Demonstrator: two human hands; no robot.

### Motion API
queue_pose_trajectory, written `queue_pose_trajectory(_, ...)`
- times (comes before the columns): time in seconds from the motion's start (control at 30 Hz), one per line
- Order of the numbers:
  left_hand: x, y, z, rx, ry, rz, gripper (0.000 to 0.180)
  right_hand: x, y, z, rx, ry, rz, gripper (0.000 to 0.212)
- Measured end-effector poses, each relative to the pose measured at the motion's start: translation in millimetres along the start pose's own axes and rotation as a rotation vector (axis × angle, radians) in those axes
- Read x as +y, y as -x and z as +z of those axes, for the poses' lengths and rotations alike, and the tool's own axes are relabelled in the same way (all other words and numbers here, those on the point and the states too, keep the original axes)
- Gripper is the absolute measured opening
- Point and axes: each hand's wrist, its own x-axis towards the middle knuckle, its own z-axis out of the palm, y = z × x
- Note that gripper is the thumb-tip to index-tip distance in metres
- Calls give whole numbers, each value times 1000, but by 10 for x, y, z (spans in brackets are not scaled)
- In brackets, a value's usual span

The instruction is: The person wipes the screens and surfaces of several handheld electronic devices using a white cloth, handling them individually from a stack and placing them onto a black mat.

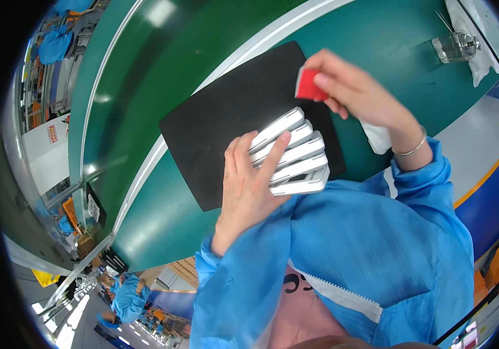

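Several flat white cases with rounded ends lie fanned in an overlapping row on a black mat, their near ends close to my jacket. My left hand rests over their left side, thumb and fingers spread around the row and gripping it. Above the far right part of the mat, my right hand pinches a small red block with a pale edge between thumb and fingers. The red block is apart from the white cases. Whatever lies under my left palm is hidden.
A clear glass bottle with a metal top stands at the far right beside a white cloth or bag. Another white piece lies under my right wrist. Beyond the green table a pale rail borders a green belt.
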Motion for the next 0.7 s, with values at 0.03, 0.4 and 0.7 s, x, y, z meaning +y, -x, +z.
queue_pose_trajectory(0.03, 11, -6, 5, 12, -7, -5, 88, 55, -25, 69, 7, 108, -78, 24)
queue_pose_trajectory(0.4, -15, -31, 47, 37, -84, 28, 96, 189, -66, 68, -44, 222, -145, 29)
queue_pose_trajectory(0.7, -51, -34, 53, 33, -86, 38, 96, 113, -56, 104, 28, 124, -248, 33)
